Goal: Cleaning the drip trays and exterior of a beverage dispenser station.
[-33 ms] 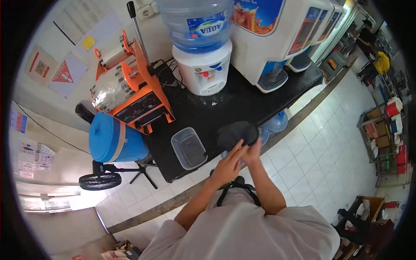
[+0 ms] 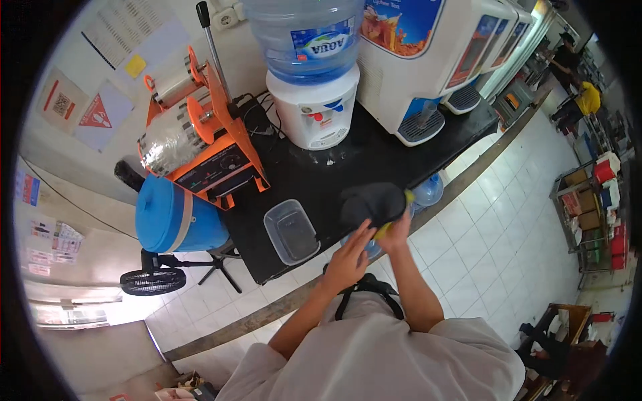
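Cloth (image 2: 372, 202) lies on counter (image 2: 321, 170), touching both hands' fingertips.

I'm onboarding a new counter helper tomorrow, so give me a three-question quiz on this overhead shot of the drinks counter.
1. True or false: the clear plastic container on the black counter stands to the left of both hands.
2. What does the right hand touch? A) the orange sealing machine B) a dark cloth with something yellow under it C) the blue drum
3. Fill in: the large water bottle sits upside down on a white ____.

Key: 1 true. 2 B. 3 dispenser. The left hand is beside the cloth too.
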Tool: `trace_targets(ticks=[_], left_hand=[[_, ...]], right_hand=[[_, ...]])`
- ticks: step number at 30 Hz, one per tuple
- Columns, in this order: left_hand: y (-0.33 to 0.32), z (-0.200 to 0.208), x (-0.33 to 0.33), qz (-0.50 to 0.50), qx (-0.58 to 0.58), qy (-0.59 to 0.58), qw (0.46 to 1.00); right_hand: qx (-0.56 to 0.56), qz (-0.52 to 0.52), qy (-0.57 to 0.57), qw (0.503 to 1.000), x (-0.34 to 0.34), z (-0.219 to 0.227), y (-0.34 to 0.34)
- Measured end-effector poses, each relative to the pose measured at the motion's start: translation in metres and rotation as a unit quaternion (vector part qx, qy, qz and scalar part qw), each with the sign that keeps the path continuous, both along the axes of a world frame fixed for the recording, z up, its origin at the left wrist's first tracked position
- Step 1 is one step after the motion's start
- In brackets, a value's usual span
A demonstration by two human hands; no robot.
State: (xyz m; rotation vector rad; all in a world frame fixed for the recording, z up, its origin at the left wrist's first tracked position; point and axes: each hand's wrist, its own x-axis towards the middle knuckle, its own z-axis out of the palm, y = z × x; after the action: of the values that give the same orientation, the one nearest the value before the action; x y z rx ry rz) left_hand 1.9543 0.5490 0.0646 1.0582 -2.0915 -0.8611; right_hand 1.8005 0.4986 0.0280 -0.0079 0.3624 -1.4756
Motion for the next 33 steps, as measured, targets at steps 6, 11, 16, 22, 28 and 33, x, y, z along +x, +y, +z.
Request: trace_targets(ticks=[6, 11, 16, 22, 28, 33], left_hand=[[0.001, -0.034, 0.04, 0.178, 0.119, 0.156, 0.964], [0.021, -0.054, 0.088, 0.356, 0.078, 0.098, 0.926], [0.088, -0.062, 0.106, 0.518, 0.177, -0.015, 0.836], [0.123, -0.084, 0.093, 0.534, 0.223, -0.106, 0.808], [0.165, -0.068, 0.078, 0.616, 0.198, -0.171, 0.742], [0.138, -0.085, 0.072, 0.582, 0.235, -0.167, 0.76]], right_hand=[[0.028, -0.072, 0.422, 0.903, -0.048, 0.02, -0.07], [0.088, -0.023, 0.773, 0.628, -0.026, -0.053, -0.157], [-0.103, -0.142, 0.917, 0.357, -0.029, -0.152, -0.255], [-0.077, 0.068, 0.931, 0.349, -0.101, -0.262, -0.435], [-0.094, 0.011, 0.883, 0.459, 0.001, -0.195, -0.477], [-0.113, 0.102, 0.905, 0.397, -0.061, -0.176, -0.441]])
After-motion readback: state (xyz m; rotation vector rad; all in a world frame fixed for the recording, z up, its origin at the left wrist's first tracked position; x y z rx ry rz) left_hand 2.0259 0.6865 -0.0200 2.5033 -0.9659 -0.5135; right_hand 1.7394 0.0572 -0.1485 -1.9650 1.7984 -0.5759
